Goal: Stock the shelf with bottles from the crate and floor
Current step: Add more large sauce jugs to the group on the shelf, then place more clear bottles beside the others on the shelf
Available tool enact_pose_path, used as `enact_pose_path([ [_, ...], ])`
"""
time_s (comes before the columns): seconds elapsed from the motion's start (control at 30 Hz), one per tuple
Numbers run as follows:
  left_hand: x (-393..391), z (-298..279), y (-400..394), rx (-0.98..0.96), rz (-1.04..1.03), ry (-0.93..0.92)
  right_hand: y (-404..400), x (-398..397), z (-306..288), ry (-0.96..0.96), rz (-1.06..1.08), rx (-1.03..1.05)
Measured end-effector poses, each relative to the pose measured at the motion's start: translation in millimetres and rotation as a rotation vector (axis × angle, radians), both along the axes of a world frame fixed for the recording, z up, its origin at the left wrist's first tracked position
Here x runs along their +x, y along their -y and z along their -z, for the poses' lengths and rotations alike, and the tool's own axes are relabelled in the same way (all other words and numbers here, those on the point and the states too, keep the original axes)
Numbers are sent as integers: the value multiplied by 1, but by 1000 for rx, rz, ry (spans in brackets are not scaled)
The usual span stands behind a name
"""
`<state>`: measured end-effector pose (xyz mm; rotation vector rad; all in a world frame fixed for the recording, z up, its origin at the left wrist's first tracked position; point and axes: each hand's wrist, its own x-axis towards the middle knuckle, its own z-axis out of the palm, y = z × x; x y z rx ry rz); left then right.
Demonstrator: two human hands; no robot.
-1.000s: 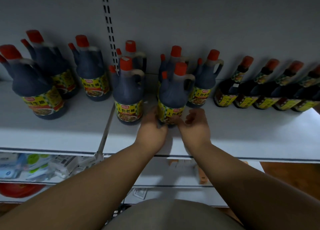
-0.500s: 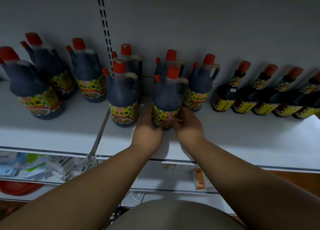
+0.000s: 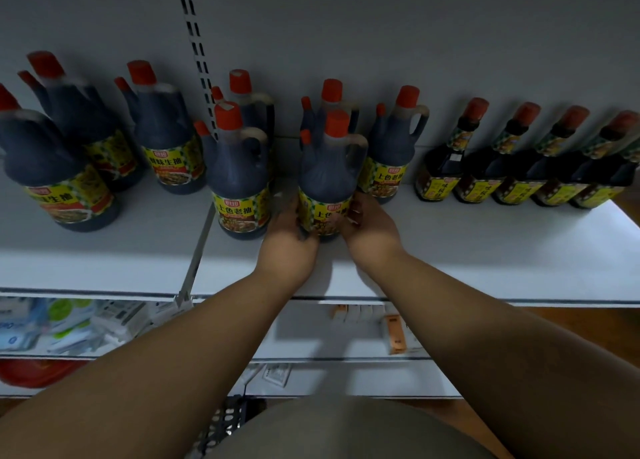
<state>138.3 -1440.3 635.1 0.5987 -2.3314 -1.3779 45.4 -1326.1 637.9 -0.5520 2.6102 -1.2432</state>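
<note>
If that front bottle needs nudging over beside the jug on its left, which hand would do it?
Probably the right hand: it cups the bottle's right side, so it can push toward the left jug.

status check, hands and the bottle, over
Left hand and right hand both grip the front bottle. Bottle upright on the shelf. Jug close on its left, another bottle behind right.
</note>
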Motion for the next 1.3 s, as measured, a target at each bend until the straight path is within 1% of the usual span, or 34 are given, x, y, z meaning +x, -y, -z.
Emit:
enact_pose_path([
  [0.1,7,2,-3,6,-19,10,-1,4,-4,-33,5,47],
  [0.2,20,3,-14,11,-48,34,-9,19,-6,-72,47,31],
  [0.27,34,3,-23,-5,-73,47,-18,32,-7,-119,33,13],
  [0.4,68,-1,-47,-99,-180,34,-32,58,-8,-154,-102,-11],
  [0.5,102,-2,-70,-107,-291,23,-45,84,-5,-163,-237,-58],
  [0.6,145,0,-88,-151,-346,70,-54,117,-4,-196,-332,-56],
  [0.77,240,-7,-100,-244,-444,123,-46,196,-16,-244,-533,-96],
  [0.97,368,0,-77,-255,-560,119,-11,314,-24,-304,-714,-86],
  [1.17,552,19,-40,-281,-717,296,43,477,6,-279,-893,-10],
  [1.3,637,21,-22,-249,-821,388,74,552,13,-246,-1005,37],
])
